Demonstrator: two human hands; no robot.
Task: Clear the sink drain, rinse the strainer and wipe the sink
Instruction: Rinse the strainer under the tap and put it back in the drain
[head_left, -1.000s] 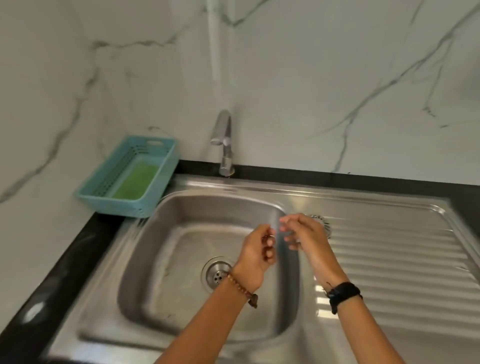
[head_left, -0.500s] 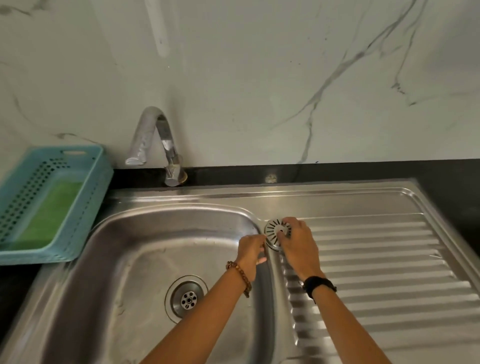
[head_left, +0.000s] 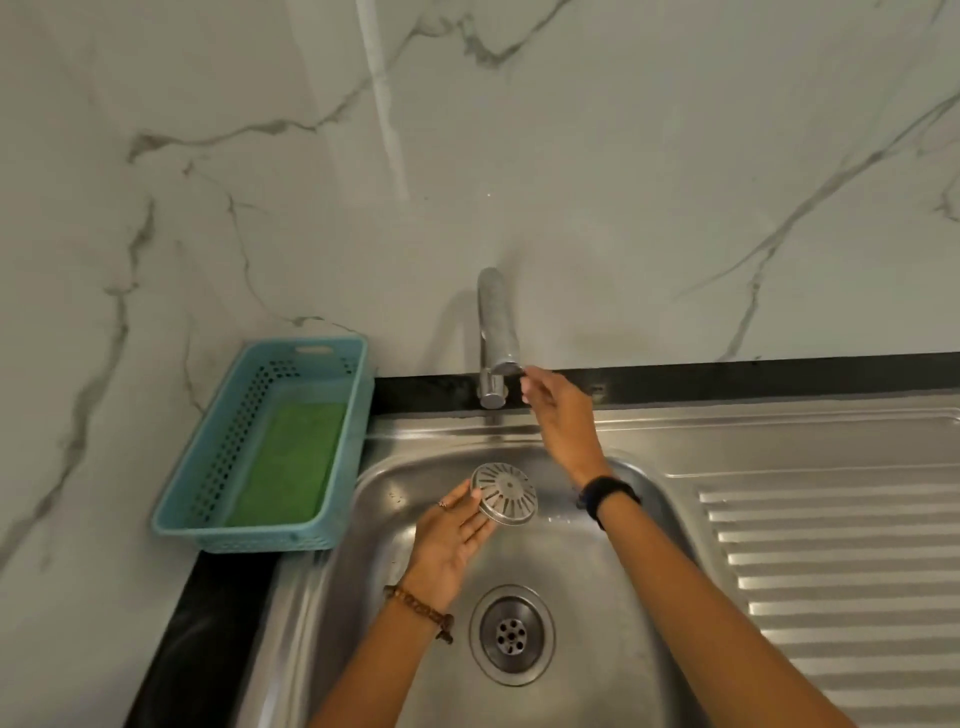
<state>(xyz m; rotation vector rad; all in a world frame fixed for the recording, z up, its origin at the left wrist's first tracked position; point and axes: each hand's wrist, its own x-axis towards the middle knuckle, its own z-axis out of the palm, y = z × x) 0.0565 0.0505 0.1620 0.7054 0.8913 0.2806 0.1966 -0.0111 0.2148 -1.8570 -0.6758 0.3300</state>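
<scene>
Right now your left hand (head_left: 449, 540) sits low in the middle of the frame, over the stainless steel sink basin (head_left: 613, 561). Its fingers (head_left: 478, 522) lie loosely spread under and beside the round slotted metal strainer (head_left: 504, 492), holding it by its lower left edge with the slotted face tilted up toward you. The strainer hangs above the basin, just below the curved chrome faucet (head_left: 496, 332) that stands at the centre of the frame.

Your right hand (head_left: 563, 423) reaches up to the faucet, and its fingers (head_left: 532, 387) are drawn narrow, with the tips touching the right side of the spout end; whether they actually pinch anything there you cannot tell from this view. A black wristband (head_left: 608, 496) circles that wrist, and a brown beaded bracelet (head_left: 421, 610) circles the left one.

Below the strainer, at the bottom centre, the round metal drain opening (head_left: 511, 634) lies uncovered, showing its ring of small holes. To the right, the ribbed steel drainboard (head_left: 831, 561) fills the lower right. At the left, a light blue perforated plastic basket (head_left: 218, 452) rests on the black tabletop (head_left: 208, 623) with a green scouring pad (head_left: 288, 462) lying flat inside it. White marble tiling (head_left: 623, 156) covers the upper half.
</scene>
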